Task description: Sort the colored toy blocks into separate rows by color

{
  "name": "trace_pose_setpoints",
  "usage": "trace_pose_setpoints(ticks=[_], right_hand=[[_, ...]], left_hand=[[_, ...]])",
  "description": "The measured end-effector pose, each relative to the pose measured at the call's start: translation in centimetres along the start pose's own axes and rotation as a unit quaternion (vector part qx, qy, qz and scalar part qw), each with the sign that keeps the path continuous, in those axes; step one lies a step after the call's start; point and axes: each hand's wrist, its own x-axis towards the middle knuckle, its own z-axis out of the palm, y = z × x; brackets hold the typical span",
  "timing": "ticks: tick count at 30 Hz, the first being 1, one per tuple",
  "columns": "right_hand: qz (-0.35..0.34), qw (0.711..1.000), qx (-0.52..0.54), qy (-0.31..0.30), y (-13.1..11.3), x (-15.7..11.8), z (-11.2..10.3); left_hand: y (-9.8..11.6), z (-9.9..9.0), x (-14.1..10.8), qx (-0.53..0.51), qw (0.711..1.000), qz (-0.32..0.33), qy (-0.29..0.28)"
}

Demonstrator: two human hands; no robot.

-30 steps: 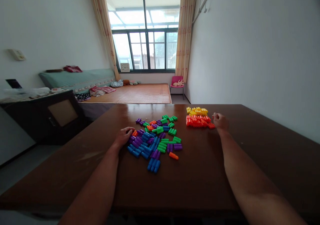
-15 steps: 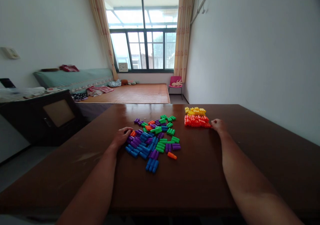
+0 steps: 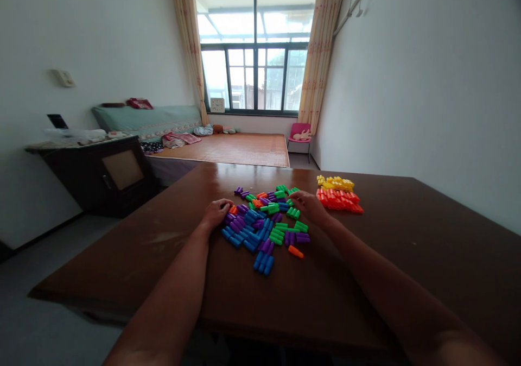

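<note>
Bullet-shaped plastic blocks lie in a loose mixed pile on the brown table (image 3: 163, 268). Blue blocks (image 3: 251, 238), purple blocks (image 3: 237, 222) and green blocks (image 3: 277, 233) make up most of it. At the pile's left edge rests my left hand (image 3: 217, 214), its fingers loosely bent beside an orange block (image 3: 233, 210). Over the pile's right side, my right hand (image 3: 310, 206) stretches its fingers towards the green blocks at the back; whether it touches one I cannot tell. Red-orange blocks (image 3: 338, 200) stand grouped in rows to the right of that hand.
Yellow blocks (image 3: 336, 183) sit behind the red-orange rows. A single orange block (image 3: 296, 252) lies at the pile's front right. Beyond the table are a bed (image 3: 244, 146), a pink chair (image 3: 300, 130) and a dark cabinet (image 3: 91, 170).
My right hand has left the right end of the red-orange rows and moved left to the mixed pile. My left hand stays by the pile. The view has turned slightly left.
</note>
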Motion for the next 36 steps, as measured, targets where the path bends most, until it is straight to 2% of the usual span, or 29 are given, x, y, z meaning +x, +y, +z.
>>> trace_pose_setpoints(ticks=[3, 7, 12, 16, 19, 21, 24, 26, 28, 31, 34, 36], right_hand=[[-0.032, 0.998, -0.019, -0.058, -4.7, 1.8, 2.8], [-0.036, 0.994, -0.039, -0.100, -8.0, 4.8, 4.7], [-0.013, 0.986, -0.073, -0.148, -10.1, 7.9, 5.9], [0.029, 0.986, -0.066, -0.152, -9.3, 8.8, 5.0], [0.075, 0.990, 0.066, -0.103, -6.5, 8.0, 3.0], [0.091, 0.978, 0.181, -0.057, -3.7, 6.5, 1.1], [0.138, 0.946, 0.288, 0.052, 1.9, 3.2, -2.0], [0.212, 0.911, 0.322, 0.147, 6.1, 0.6, -4.0], [0.288, 0.862, 0.341, 0.241, 10.4, -2.1, -5.8], [0.365, 0.808, 0.327, 0.327, 15.8, -5.5, -7.5], [0.421, 0.789, 0.279, 0.350, 19.1, -7.7, -7.8], [0.437, 0.796, 0.239, 0.343, 20.3, -8.3, -7.4]], left_hand=[[0.4, 0.0, -0.2, 0.005, 1.000, -0.006, -0.001], [0.9, -0.1, -0.3, 0.006, 1.000, -0.022, 0.009], [0.9, 0.1, -0.4, 0.013, 1.000, -0.024, 0.015], [0.7, 0.3, -0.3, 0.014, 0.999, -0.027, 0.015], [0.6, 0.2, -0.2, 0.006, 1.000, -0.021, 0.011], [0.5, 0.2, -0.2, 0.001, 1.000, -0.017, 0.009], [0.2, 0.1, 0.0, 0.004, 1.000, -0.011, 0.006], [0.0, 0.1, 0.1, 0.010, 1.000, -0.007, 0.005], [-0.1, 0.0, 0.3, 0.011, 1.000, -0.006, 0.001], [0.0, -0.2, 0.3, 0.002, 1.000, -0.008, -0.004], [0.1, -0.4, 0.3, 0.002, 1.000, -0.013, -0.007], [0.3, -0.5, 0.2, 0.006, 1.000, -0.017, -0.009]])
